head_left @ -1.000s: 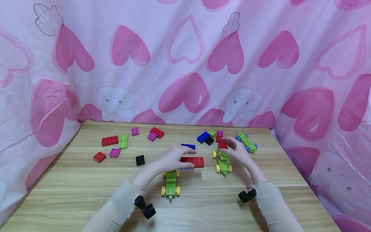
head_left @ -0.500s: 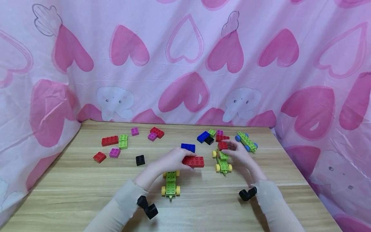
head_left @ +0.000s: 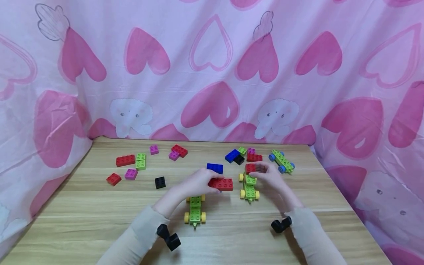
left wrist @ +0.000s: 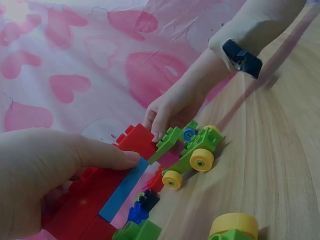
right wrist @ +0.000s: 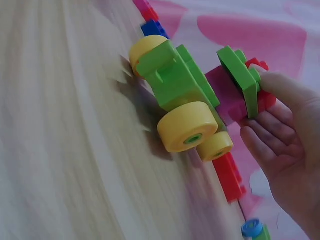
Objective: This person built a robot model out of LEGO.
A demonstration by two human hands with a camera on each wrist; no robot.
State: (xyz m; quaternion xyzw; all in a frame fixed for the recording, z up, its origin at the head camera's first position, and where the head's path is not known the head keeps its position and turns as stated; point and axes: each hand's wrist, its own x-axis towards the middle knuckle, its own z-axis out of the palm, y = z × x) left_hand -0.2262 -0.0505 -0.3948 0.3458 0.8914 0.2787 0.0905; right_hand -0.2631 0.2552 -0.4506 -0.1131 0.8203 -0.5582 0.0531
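On table [head_left: 99, 206], green car [head_left: 249, 187] shifted left, hands [head_left: 269, 176] gripping

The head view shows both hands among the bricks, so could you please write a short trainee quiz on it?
1. True or false: the left hand holds a long red brick.
2. What does the right hand hold at the far end of the green car?
A. a black brick
B. a small red brick
C. a blue brick
3. What colour are the wheels of the far car near the table's back right corner?

Key
1. True: its fingers curl round the brick's near end.
2. B: the small red brick sits in its grip; the green car has yellow wheels.
3. Blue.
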